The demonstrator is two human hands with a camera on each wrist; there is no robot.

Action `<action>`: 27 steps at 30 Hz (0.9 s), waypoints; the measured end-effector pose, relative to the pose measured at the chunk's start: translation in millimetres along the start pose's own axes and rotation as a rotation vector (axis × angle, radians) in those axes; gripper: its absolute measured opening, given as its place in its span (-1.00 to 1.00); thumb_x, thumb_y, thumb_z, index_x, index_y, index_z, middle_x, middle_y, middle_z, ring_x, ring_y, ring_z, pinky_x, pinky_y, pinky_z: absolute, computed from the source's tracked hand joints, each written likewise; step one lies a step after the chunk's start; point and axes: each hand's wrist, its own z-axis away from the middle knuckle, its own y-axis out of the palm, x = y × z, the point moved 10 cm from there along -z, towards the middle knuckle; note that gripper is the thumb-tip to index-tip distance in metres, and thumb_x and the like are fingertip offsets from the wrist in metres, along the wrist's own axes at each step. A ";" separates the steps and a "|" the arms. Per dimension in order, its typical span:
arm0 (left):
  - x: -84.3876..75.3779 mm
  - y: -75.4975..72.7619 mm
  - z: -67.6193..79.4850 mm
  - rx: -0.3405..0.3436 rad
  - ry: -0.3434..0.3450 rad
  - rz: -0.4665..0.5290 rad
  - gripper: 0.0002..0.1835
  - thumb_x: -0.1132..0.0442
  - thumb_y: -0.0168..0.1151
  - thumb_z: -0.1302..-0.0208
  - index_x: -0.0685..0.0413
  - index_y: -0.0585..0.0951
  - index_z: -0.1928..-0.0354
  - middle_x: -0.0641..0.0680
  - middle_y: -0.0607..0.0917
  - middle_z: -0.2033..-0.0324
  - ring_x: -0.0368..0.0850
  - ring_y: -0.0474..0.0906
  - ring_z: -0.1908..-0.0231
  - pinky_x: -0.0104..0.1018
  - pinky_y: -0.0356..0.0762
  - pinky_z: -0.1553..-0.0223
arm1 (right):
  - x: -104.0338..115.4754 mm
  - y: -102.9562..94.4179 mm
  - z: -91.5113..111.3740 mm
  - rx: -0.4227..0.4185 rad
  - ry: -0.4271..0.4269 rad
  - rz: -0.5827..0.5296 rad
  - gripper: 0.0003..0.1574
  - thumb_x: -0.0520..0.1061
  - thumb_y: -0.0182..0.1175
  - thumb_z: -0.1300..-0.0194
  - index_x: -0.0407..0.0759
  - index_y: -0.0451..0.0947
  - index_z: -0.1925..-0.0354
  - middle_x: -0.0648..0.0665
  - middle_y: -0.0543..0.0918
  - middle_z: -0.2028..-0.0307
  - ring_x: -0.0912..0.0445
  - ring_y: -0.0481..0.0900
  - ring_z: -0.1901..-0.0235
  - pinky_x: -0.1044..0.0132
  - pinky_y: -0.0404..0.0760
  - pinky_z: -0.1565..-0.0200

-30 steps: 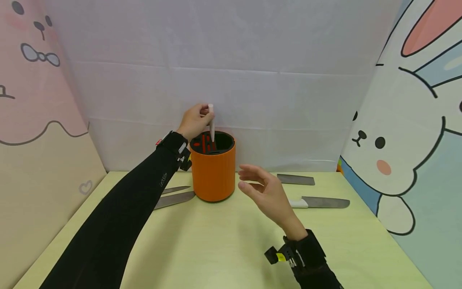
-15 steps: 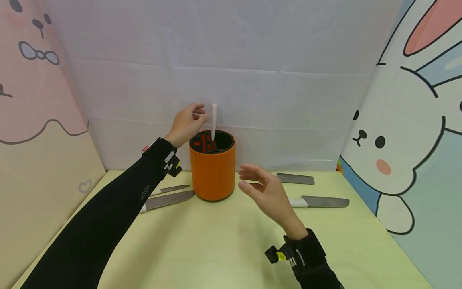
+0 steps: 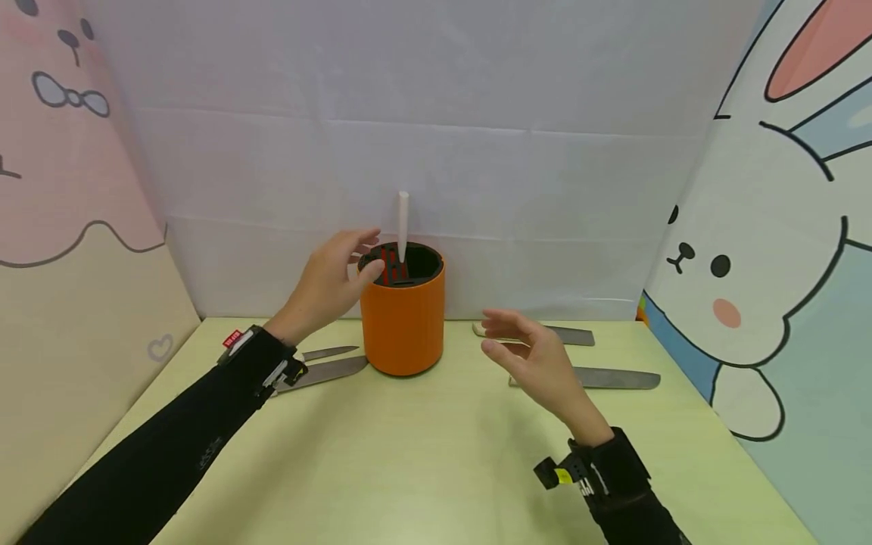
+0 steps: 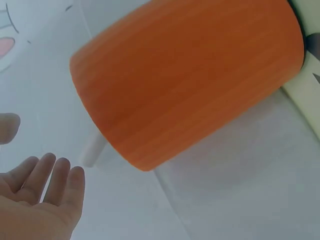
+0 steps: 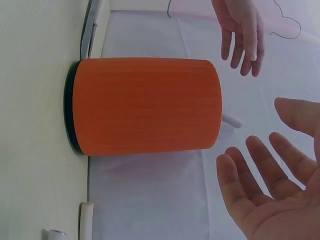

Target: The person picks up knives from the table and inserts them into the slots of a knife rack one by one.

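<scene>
An orange round knife block [image 3: 403, 329] with a black slotted top stands upright at the back of the table. A knife's white handle [image 3: 403, 225] rises from one of its slots; the blade is hidden inside. My left hand [image 3: 328, 281] is in the air at the block's left, overlapping its rim in the head view, fingers spread and nothing in them. My right hand [image 3: 538, 363] hovers to the right of the block, fingers loosely bent and holding nothing. Behind it lie a knife with a broad squared blade [image 3: 574, 335] and another long-bladed knife [image 3: 616, 378].
Left of the block lie a small knife [image 3: 330, 352] and a larger knife [image 3: 330, 372], both partly covered by the left wrist. A white cloth backdrop [image 3: 238, 166] closes off the back, and printed panels [image 3: 749, 303] stand at the sides of the pale table [image 3: 409, 469].
My left hand has let go of the white knife handle, which stays standing in the block, and has moved left and down. My right hand has shifted a little to the right.
</scene>
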 end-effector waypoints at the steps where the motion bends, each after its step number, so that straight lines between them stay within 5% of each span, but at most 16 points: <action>1: -4.5 1.4 4.2 0.006 0.013 -0.012 -0.45 0.10 0.16 -0.38 0.01 0.32 -0.35 0.08 0.47 -0.14 -0.04 0.39 -0.07 -0.08 0.45 -0.06 | -1.6 -2.5 -0.1 0.001 -0.005 0.007 -0.50 -0.28 0.24 -0.28 -0.21 0.43 -0.18 -0.18 0.59 0.02 -0.10 0.54 0.00 0.16 0.55 -0.02; 12: -32.1 23.2 49.1 0.061 0.131 -0.125 -0.45 0.03 0.22 -0.32 0.00 0.39 -0.30 -0.01 0.48 -0.13 -0.10 0.32 -0.10 -0.11 0.42 -0.06 | -52.7 -29.0 1.1 0.011 -0.058 0.178 -0.44 -0.10 0.29 -0.27 0.08 0.41 -0.22 0.02 0.58 0.01 0.08 0.54 0.01 0.29 0.58 0.05; 19: -29.9 49.4 79.2 0.118 0.175 -0.186 -0.42 -0.03 0.26 -0.27 0.01 0.41 -0.28 -0.02 0.47 -0.14 -0.08 0.33 -0.12 -0.10 0.37 -0.14 | -74.4 -39.6 10.3 0.052 -0.055 0.270 -0.41 -0.11 0.31 -0.25 0.02 0.40 -0.23 0.00 0.57 -0.01 0.08 0.54 0.04 0.20 0.61 0.08; 27: -16.9 66.1 102.5 0.161 0.139 -0.217 -0.40 -0.08 0.26 -0.26 -0.01 0.42 -0.27 -0.03 0.45 -0.19 -0.07 0.31 -0.16 0.01 0.36 -0.15 | -98.5 -45.6 21.4 0.098 -0.061 0.378 -0.34 -0.19 0.34 -0.20 -0.04 0.39 -0.25 -0.06 0.56 0.01 0.02 0.57 0.09 0.04 0.63 0.13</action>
